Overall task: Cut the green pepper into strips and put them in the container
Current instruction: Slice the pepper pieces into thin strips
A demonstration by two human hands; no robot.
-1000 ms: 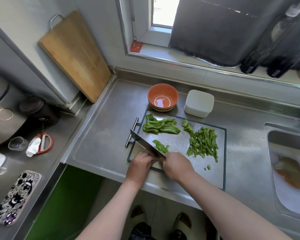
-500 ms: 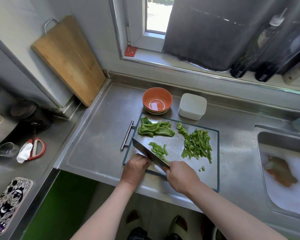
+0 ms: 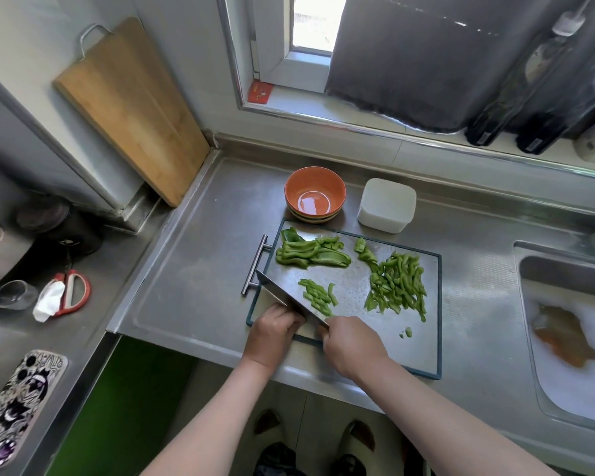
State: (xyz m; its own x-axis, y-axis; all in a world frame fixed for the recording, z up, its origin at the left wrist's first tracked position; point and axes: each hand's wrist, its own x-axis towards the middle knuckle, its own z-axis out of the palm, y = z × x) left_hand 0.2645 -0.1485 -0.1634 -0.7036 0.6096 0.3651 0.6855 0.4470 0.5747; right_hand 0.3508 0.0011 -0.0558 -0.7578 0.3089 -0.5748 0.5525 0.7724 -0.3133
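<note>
Pepper lies in three lots on the steel cutting board point(image 3: 409, 352), which rests on the counter point(image 3: 193, 269). At its far left is a stack of broad uncut pieces point(image 3: 310, 252), in the middle a few fresh strips point(image 3: 318, 297) just beside the knife point(image 3: 279, 295), and to the right the main pile of strips point(image 3: 399, 286), with a couple of stray bits nearer the front edge. The left hand point(image 3: 272, 334) sits at the board's near-left corner, fingers curled against the blade's left face; whatever it steadies is hidden, so I cannot tell if it has hold of anything. The right hand point(image 3: 352, 345) is wrapped around the knife's handle, the blade angled away toward the board's metal handle. The cutting looks somewhat past halfway: the broad pieces are left to slice, and apparently nothing has been transferred. The orange bowl point(image 3: 315, 194) shows no green, and the white container point(image 3: 387, 205) beside it shows only a plain white top; whether it is lidded I cannot tell. Both stand just beyond the board's far edge. Around this, from the left, are a patterned phone point(image 3: 18, 407), red scissors point(image 3: 73, 293), a wooden board point(image 3: 131, 108) leaning in the corner, and a sink point(image 3: 571, 389) of sudsy water at far right. Nothing stands between the strips and the container.
</note>
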